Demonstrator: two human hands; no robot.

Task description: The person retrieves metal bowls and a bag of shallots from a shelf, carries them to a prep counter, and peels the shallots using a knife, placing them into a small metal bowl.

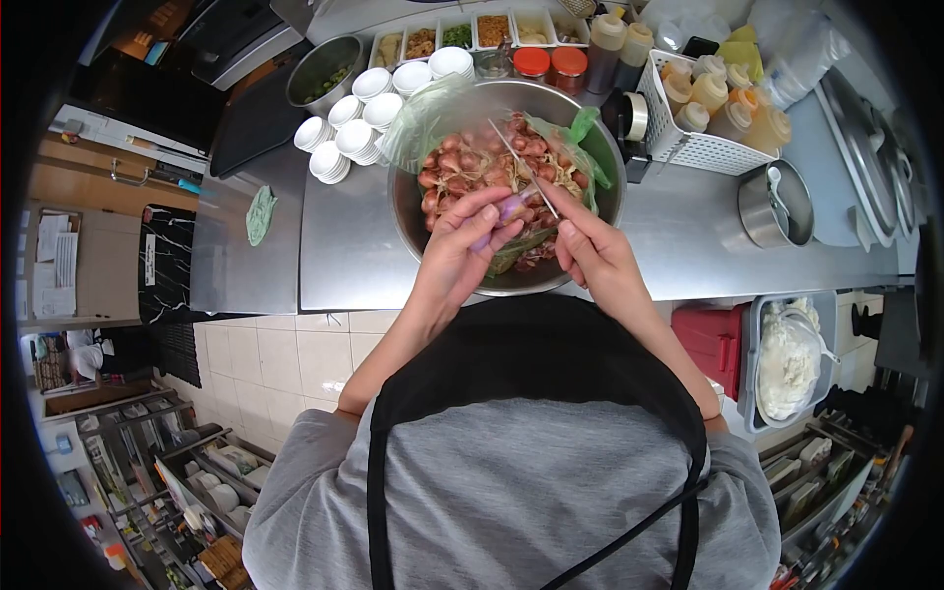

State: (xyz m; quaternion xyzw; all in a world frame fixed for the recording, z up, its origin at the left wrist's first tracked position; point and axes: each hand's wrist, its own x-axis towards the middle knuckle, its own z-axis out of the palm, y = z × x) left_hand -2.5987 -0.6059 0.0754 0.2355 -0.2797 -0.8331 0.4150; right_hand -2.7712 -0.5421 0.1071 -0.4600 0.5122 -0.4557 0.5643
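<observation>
A large steel bowl (618,197) stands in front of me on the counter, with a plastic bag of red-brown shallots (460,162) inside it. My left hand (458,241) is closed, holding a purple, partly peeled shallot (511,208) between thumb and fingers above the bowl. In my right hand (596,254) is a thin knife (519,157), its blade slanting up and left over the shallots. The index finger lies along it, close to the held shallot. My right fingers partly cover the handle.
Stacked white bowls (356,140) stand left of the steel bowl, beside a metal pot (313,61). Red-lidded jars (568,67) and containers of toppings line the back. On the right are a white basket (713,152) of bottles and a steel pot (759,224) with a spoon.
</observation>
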